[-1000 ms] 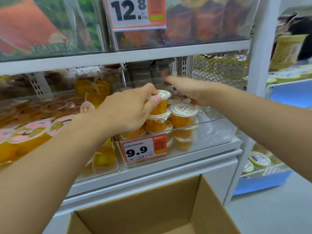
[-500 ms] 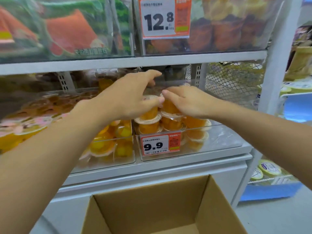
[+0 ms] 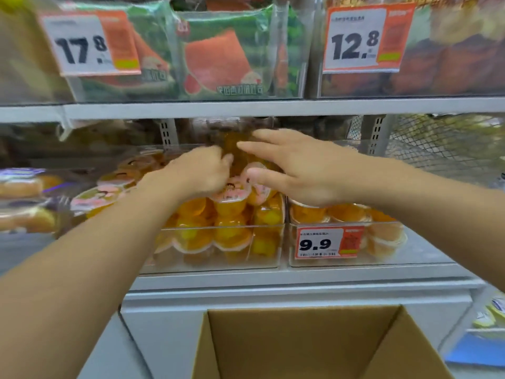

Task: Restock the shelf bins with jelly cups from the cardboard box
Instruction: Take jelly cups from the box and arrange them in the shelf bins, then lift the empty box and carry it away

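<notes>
Two bare hands reach over the clear plastic bins on the middle shelf (image 3: 273, 277), a pale grey metal board. The left hand (image 3: 202, 170) is curled into a loose fist, knuckles up, above the left bin (image 3: 218, 258); whether it grips anything under the fingers is blurred and cannot be told. The right hand (image 3: 297, 170) lies flat and spread, palm down, fingers pointing left, thumb low, holding nothing, and spans the gap between the two bins. Its fingertips come close to the left hand's knuckles.

Jelly cups (image 3: 229, 206), round translucent tubs of orange jelly with pale printed foil lids, are piled in the left bin to its rim and above. The right bin (image 3: 410, 255), with glossy see-through walls, holds shorter orange cups (image 3: 382, 236) toward its front left corner, behind a 9.9 price tag (image 3: 328, 243) on its front wall.

Below the shelf's front edge stands the cardboard box (image 3: 314, 346), matte brown, flaps open; its contents are out of view. On the upper shelf, soft plastic watermelon-printed packets (image 3: 218, 58) sit behind a 17.8 tag (image 3: 90, 45) and a 12.8 tag (image 3: 366, 39).
</notes>
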